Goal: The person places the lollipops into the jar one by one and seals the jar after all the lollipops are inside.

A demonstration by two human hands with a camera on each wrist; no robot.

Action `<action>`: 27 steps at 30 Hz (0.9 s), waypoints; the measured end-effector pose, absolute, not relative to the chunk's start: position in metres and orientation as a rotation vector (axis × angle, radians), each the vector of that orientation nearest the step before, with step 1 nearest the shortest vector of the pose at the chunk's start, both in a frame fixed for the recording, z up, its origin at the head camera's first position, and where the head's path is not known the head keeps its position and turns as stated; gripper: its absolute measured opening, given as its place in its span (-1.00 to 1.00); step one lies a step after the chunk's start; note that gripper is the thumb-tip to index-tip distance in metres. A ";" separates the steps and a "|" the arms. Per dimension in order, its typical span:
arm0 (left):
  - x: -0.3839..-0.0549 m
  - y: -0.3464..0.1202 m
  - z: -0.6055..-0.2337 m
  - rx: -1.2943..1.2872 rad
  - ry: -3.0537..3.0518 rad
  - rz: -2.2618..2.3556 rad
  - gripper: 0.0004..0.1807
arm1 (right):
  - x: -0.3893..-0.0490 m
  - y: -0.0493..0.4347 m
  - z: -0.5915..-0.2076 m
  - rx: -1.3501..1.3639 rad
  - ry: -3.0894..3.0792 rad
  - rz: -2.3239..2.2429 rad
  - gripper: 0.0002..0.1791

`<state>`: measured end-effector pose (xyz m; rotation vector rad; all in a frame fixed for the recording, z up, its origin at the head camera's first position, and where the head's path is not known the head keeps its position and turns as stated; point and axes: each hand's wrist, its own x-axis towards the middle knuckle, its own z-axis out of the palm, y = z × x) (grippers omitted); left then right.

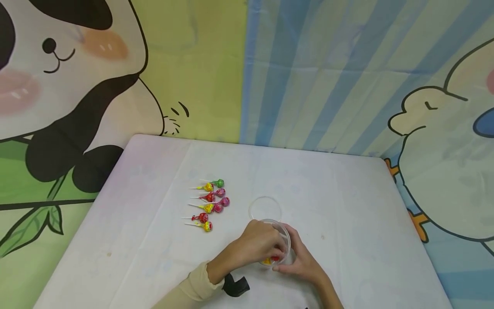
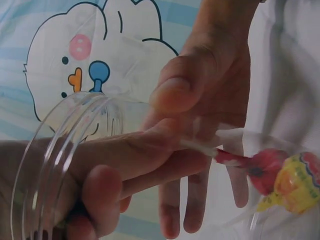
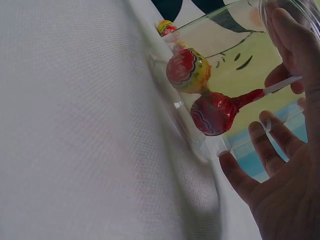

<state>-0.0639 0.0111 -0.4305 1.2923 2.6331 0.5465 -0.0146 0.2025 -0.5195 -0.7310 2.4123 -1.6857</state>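
A clear plastic jar (image 1: 275, 221) stands tilted near the front of the white table. My left hand (image 1: 261, 242) reaches in through its mouth and pinches the white stick of a red lollipop (image 3: 214, 114). Beside that one, inside the jar, lies a yellow-and-red lollipop (image 3: 200, 75). My right hand (image 1: 302, 259) holds the jar from the right, its thumb and fingers spread around the outside wall. The left wrist view shows the right hand (image 2: 210, 90) through the clear plastic.
Several wrapped lollipops, among them a green lollipop (image 1: 219, 183) and a yellow lollipop (image 1: 207, 226), lie in a column left of the jar, sticks pointing left. Behind the jar is a clear round lid (image 1: 265, 197). A black strap (image 1: 236, 286) shows by the left wrist.
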 end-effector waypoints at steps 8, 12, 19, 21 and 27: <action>-0.067 0.011 -0.425 1.334 2.522 0.511 -0.96 | -0.015 0.204 -0.521 -0.690 2.425 -1.661 0.16; -0.070 0.000 -0.417 1.331 2.437 0.675 -0.90 | -0.014 0.204 -0.521 -0.695 2.422 -1.665 0.16; -0.079 -0.056 -0.408 1.214 2.247 1.243 -0.82 | -0.017 0.203 -0.524 -0.778 2.401 -1.724 0.16; -0.082 -0.079 -0.412 1.135 2.247 1.343 -0.82 | -0.017 0.203 -0.525 -0.787 2.404 -1.737 0.16; -0.085 -0.149 -0.441 0.747 2.530 1.257 -0.81 | -0.018 0.203 -0.525 -0.786 2.433 -1.716 0.17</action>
